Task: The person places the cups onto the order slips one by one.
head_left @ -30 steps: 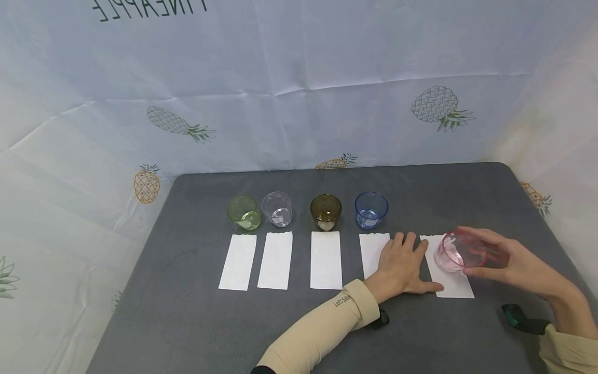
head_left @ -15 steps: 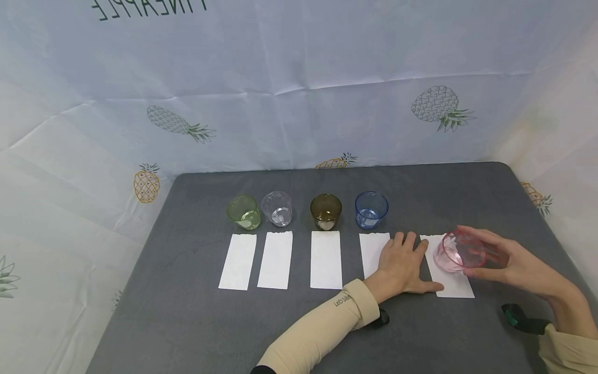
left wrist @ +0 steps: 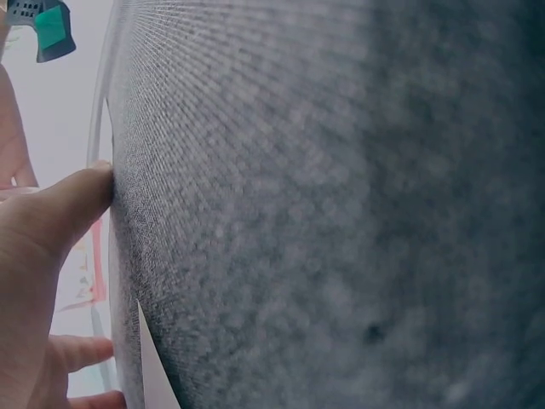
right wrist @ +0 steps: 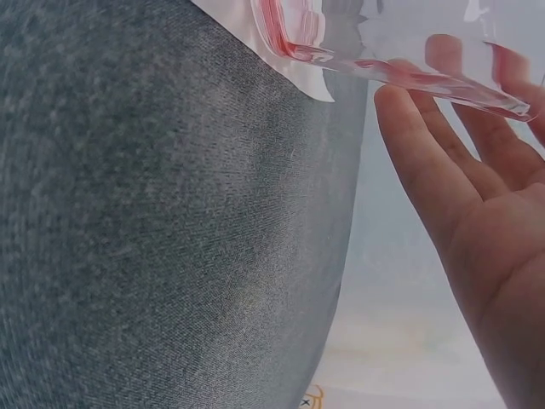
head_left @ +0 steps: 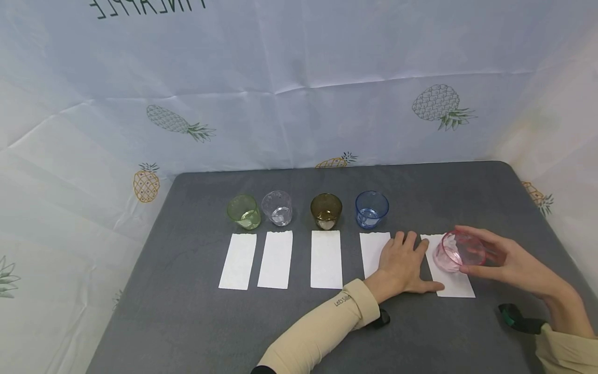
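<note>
A pink glass (head_left: 460,252) stands on the rightmost white paper strip (head_left: 460,286). My right hand (head_left: 518,259) holds it from the right, thumb on the near side and fingers on the far side. In the right wrist view, the glass (right wrist: 400,47) looks clear with a pinkish-red edge, and the fingers show through it. My left hand (head_left: 402,267) lies palm down with spread fingers. It covers part of the neighbouring paper strip (head_left: 372,249), while its thumb touches the strip under the pink glass. The left wrist view shows the thumb (left wrist: 72,200) against the table.
Behind the strips stand a green glass (head_left: 244,212), a clear glass (head_left: 277,208), a brown glass (head_left: 326,211) and a blue glass (head_left: 371,210). More white strips (head_left: 326,259) lie on the grey table (head_left: 210,332). A pineapple-print cloth (head_left: 289,130) hangs behind.
The right hand and pink glass have shifted very slightly to the left. The left hand stays in place, and the other glasses and strips have not moved.
</note>
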### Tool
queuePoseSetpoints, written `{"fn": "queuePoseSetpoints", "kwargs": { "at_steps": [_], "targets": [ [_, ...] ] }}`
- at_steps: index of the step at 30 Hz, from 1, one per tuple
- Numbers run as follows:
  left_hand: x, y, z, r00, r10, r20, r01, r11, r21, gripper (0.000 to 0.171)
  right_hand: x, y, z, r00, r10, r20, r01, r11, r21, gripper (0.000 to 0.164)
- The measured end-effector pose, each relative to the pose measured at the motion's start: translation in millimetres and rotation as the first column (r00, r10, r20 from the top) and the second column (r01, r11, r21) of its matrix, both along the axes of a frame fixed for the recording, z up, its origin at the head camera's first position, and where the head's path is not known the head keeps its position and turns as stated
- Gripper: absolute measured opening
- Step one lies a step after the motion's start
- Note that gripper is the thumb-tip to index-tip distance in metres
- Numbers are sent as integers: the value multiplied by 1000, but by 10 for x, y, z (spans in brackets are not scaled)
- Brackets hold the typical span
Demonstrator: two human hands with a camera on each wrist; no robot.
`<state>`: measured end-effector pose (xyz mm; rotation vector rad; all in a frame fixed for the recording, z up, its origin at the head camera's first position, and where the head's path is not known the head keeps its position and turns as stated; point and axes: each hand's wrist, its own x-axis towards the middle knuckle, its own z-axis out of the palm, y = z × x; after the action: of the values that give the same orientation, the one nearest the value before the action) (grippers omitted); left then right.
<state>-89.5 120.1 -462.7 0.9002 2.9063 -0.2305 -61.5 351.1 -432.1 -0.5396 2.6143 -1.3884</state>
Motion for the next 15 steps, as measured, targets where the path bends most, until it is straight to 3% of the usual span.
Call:
{"fn": "queuePoseSetpoints", "kwargs": {
  "at_steps": [9,15],
  "targets": [
    [4,2,10,1000,5,8,-5,1000,6,99,-6,7,3,996,68,-59,-71,997,-41,88],
    [8,-1,0,1000,8,10,-9,1000,13,98,22,-63,105,993,-14,-116,7,998,-57,86]
  ]
}}
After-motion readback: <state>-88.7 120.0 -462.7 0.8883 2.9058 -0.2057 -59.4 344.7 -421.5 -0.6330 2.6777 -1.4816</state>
